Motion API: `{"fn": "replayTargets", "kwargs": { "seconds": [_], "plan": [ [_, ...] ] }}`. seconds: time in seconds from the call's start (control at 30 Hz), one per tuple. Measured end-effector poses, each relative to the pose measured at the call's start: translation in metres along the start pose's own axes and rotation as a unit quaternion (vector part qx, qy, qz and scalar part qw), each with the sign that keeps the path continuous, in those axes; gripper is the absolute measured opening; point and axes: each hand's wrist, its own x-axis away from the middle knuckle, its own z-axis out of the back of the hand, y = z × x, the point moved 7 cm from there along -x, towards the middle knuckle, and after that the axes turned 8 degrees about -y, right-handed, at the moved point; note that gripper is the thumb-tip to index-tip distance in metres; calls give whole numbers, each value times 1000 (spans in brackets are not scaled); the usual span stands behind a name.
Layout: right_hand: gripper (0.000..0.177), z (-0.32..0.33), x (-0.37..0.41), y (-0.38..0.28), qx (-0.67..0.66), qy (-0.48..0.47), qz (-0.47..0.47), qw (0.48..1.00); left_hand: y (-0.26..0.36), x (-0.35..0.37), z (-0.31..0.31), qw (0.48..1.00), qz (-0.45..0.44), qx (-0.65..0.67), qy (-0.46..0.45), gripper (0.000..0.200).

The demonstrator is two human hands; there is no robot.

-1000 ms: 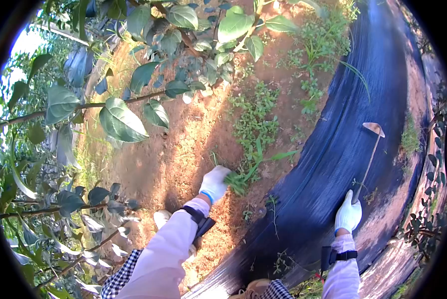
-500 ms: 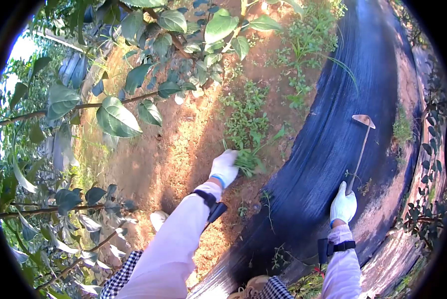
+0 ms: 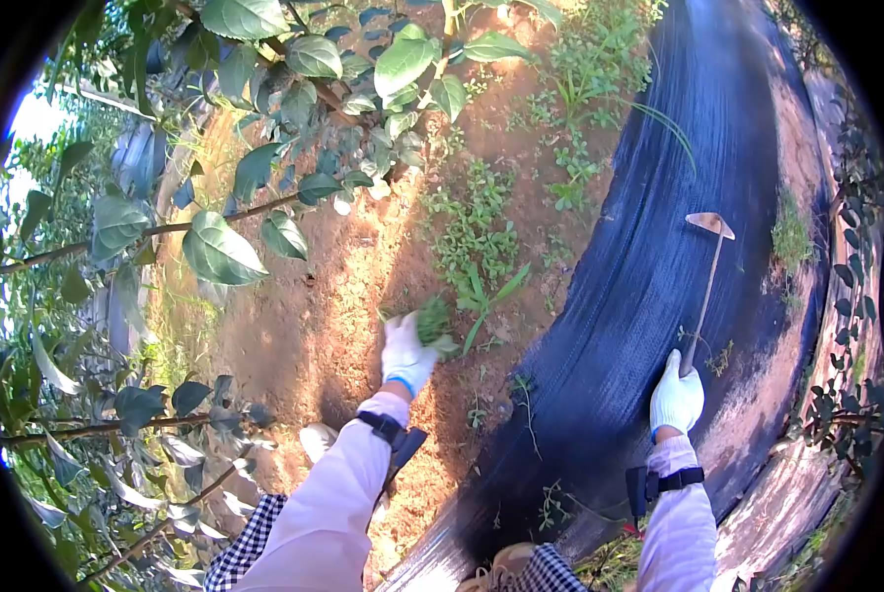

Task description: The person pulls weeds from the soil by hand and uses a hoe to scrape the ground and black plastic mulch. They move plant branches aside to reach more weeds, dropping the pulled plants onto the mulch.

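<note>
In a white glove, my left hand (image 3: pixel 408 357) is closed around a bunch of green weeds (image 3: pixel 434 321), a little blurred, just above the bare soil. Low weeds (image 3: pixel 475 232) grow in the ground beyond it, and a broad-bladed grass plant (image 3: pixel 483 301) stands to its right. My right hand (image 3: pixel 677 400), gloved too, grips the handle of a small hoe (image 3: pixel 706 286). The hoe's flat metal head (image 3: pixel 710 225) points away from me, over the black ground sheet (image 3: pixel 600 375).
Leafy branches (image 3: pixel 223 247) reach in from the left and top. The soil strip (image 3: pixel 294 306) runs beside the black sheet. More weeds (image 3: pixel 590 74) grow farther ahead. My shoe (image 3: pixel 509 564) shows at the bottom, and another row of plants (image 3: pixel 856 296) lines the right.
My left hand has moved left and slightly toward me, carrying the weeds away from the growing patch. My right hand still holds the hoe, nearly unmoved.
</note>
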Motion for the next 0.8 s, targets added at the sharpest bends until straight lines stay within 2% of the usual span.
{"fn": "replayTargets", "kwargs": {
  "seconds": [0.03, 0.13, 0.23, 0.27, 0.33, 0.37, 0.4, 0.43, 0.47, 0.5, 0.57, 0.6, 0.63, 0.67, 0.7, 0.73, 0.77, 0.8],
  "plan": [
    [53, 0, 0, 2, 3, 3, 2, 1000, 21, 3, -2, 998, -47, -43, -1, 52],
    [52, -1, 1, 2, 4, -2, 5, 1000, 27, -5, -25, 996, -30, -55, -64, 47],
    [51, 1, 1, 2, 1, -9, 10, 1000, 17, -10, -37, 998, -15, -29, -54, 37],
    [50, 3, 0, 0, -2, -11, 14, 1000, -14, -22, -70, 978, -35, 197, -63, 31],
    [49, 2, -8, -1, -27, -47, 21, 998, 41, 20, -37, 945, -61, 317, -46, 28],
    [49, 1, -11, 5, -35, -68, 20, 997, 67, 45, -46, 912, -85, 390, -98, 29],
    [45, -12, -26, 22, -56, -96, 7, 994, 89, 72, -70, 912, -145, 346, -165, 34],
    [39, -20, -32, 27, -173, -159, -3, 972, 161, 117, -19, 898, -245, 217, -295, 44],
    [35, -19, -30, 25, -240, -198, -19, 950, 169, 148, -53, 859, -321, 219, -333, 56],
    [33, -13, -28, 21, -306, -236, -36, 922, 177, 175, -49, 829, -401, 196, -338, 63],
    [34, 16, -26, 17, -313, -196, -13, 929, 164, 156, -47, 810, -293, 242, -446, 63],
    [35, 29, -21, 18, -305, -187, -13, 934, 139, 132, -49, 877, -281, 157, -356, 52],
    [36, 37, -15, 18, -297, -177, -13, 938, 110, 109, -42, 925, -266, 153, -224, 44],
    [36, 40, -8, 20, -309, -161, -14, 937, 83, 84, -36, 961, -173, 120, -177, 42],
    [37, 42, 0, 21, -320, -146, -12, 936, 61, 66, -27, 980, -154, 100, -75, 44],
    [38, 44, 7, 21, -332, -130, -9, 934, 54, 50, -14, 989, -132, 59, -36, 46],
    [38, 38, 13, 22, -357, -137, -3, 924, 54, 37, -12, 985, -170, 22, -3, 47],
    [38, 30, 19, 25, -362, -136, -4, 922, 62, 29, -17, 981, -194, -26, -17, 43]
  ]
}}
